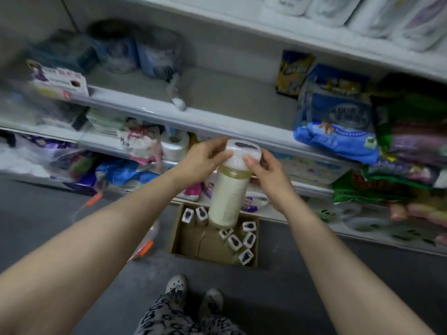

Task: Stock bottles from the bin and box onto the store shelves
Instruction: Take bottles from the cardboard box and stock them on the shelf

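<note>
We count one cream bottle point(228, 197), up above one cardboard box point(175, 234). Inside that box we count seven white bottle tops point(234, 242) with dark marks: two at the far left corner and five toward the right side. On the shelf point(145, 110) higher up we make out two blue-wrapped roll packs point(157, 56), one yellow packet point(294, 71) and one large blue bag point(336, 122). On the floor below us, we count two shoes point(176, 285).

Both hands point(238, 163) grip a cream bottle point(231, 192) (white-capped) above the box point(176, 234).
</note>
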